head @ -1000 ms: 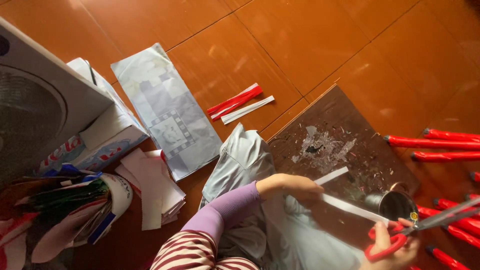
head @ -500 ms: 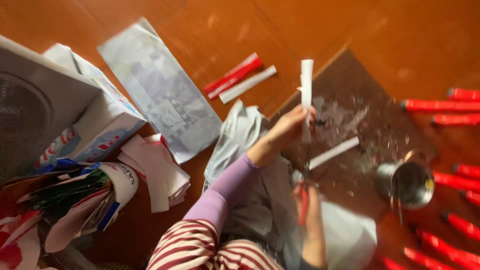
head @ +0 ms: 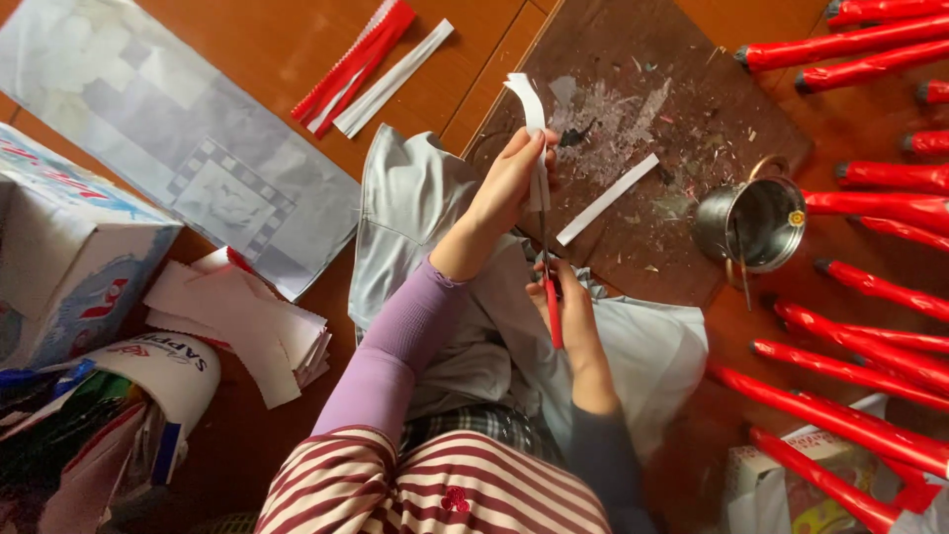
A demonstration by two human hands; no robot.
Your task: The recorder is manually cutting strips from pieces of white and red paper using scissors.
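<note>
Crowding the floor's right edge, red paper tubes lie in rows, leaving open room only on the dark board ahead and the bare wooden floor above it. A small metal pot stands at the board's right corner, just beside the tubes, and a loose white strip lies on the board near it. To the left are a grey printed sheet, a stack of white paper pieces, a cardboard box and red-and-white strips. A grey cloth covers the lap. The left hand, raised over the cloth, has its fingers pinched on a white paper strip held upright. The right hand, below it, grips red-handled scissors whose blades point up along the strip.
</note>
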